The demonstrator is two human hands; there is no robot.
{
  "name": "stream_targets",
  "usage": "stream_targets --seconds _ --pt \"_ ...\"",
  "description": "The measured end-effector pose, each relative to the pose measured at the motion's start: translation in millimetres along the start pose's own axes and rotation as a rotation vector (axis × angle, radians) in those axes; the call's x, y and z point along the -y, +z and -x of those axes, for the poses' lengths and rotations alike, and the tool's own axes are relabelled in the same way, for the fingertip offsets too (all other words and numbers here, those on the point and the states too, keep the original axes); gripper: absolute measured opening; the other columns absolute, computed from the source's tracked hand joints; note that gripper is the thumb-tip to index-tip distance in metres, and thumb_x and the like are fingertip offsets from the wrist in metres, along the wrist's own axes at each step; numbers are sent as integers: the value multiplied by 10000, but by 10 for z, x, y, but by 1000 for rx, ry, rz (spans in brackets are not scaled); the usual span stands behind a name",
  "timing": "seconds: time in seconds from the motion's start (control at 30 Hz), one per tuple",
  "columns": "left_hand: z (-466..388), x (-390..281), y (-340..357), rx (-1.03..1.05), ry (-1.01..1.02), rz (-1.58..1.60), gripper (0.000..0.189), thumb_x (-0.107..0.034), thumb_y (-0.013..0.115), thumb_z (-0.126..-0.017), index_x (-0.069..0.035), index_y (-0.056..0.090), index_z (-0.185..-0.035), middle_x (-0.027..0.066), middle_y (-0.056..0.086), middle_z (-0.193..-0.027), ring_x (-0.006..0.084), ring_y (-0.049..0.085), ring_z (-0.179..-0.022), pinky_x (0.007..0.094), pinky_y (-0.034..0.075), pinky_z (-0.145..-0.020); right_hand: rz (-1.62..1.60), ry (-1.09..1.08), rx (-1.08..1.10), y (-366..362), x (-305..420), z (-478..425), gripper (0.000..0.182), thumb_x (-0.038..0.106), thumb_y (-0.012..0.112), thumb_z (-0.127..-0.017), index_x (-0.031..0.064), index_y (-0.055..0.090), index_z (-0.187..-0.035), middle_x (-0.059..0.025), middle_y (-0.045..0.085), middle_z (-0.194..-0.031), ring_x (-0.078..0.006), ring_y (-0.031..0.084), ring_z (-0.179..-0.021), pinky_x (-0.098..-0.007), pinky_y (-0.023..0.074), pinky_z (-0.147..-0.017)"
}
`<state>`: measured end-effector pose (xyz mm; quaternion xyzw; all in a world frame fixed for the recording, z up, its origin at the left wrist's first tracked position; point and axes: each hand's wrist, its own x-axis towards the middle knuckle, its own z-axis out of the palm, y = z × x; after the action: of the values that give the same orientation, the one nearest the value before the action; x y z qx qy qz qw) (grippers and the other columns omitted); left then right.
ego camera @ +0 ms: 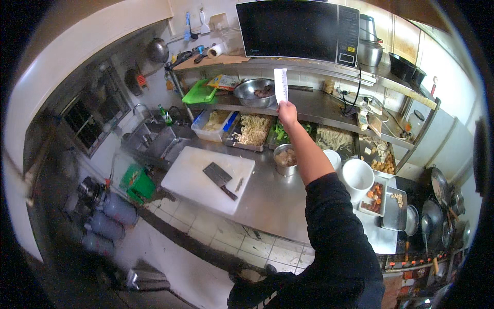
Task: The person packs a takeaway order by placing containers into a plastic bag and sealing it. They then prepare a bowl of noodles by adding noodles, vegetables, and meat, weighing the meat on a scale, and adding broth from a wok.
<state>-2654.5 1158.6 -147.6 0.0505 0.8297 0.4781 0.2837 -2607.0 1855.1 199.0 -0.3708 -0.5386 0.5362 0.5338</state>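
My right hand [288,113] reaches forward at the edge of the steel shelf and grips a narrow white paper slip [281,83] by its lower end. The slip stands upright and bears writing. Just left of it on the shelf sits a steel bowl [247,94] with dark reddish pieces inside. Below, partly behind my forearm, a steel pot [285,170] holds pale food. A cleaver [217,174] lies on the white cutting board [181,175], beside a small dark strip. My left hand is out of view.
A microwave [289,29] stands on the upper shelf. Under the lower shelf are trays of mushrooms [252,129], green vegetables [279,135] and noodles [335,138]. A sink [170,141] is at left. White bucket [357,179] and woks [432,216] are at right.
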Motion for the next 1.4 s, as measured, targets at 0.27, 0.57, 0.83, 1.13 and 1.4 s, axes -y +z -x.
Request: stream_targets --seconds 0.27,0.57,0.83,1.13,1.4 --pt "-1659 -789 -119 217 106 -135 165 -203 583 -962 -44 623 -989 71 619 -890 199 598 -788 330 507 -704 -108 39 55 347 32 -488 197 284 495 -971 99 561 -994 7 513 -678 -99 408 -468 -278 310 -403" --pt "-2967 -1379 -261 479 204 -321 173 -201 589 -956 -36 628 -993 82 631 -905 211 608 -801 337 509 -727 600 -297 -392 -378 -374 31 596 398 671 -889 5 537 -1316 -230 677 -1084 -344 665 -973 -408 517 -863" --pt "-3113 -1321 -317 549 206 -412 180 -199 595 -950 -29 632 -997 92 642 -918 222 617 -813 344 510 -747 1795 200 -185 -1558 -890 1421 507 349 633 -876 97 525 -1303 -147 561 -1307 -351 499 -1243 -488 394 -1046" --pt "-2987 -987 -759 489 262 -508 189 -197 600 -943 -21 637 -1001 104 654 -934 234 626 -826 351 512 -770 1760 19 -645 -2132 -473 1654 579 383 691 -835 125 544 -1332 -146 504 -1400 -310 434 -1328 -548 270 -1127" --pt "-3183 -831 -783 427 422 -483 197 -195 606 -937 -14 641 -1005 114 664 -947 245 635 -838 357 513 -790 1619 243 -273 -2845 -694 1938 410 398 457 -974 72 705 -975 -216 701 -870 -405 683 -811 -521 518 -788"
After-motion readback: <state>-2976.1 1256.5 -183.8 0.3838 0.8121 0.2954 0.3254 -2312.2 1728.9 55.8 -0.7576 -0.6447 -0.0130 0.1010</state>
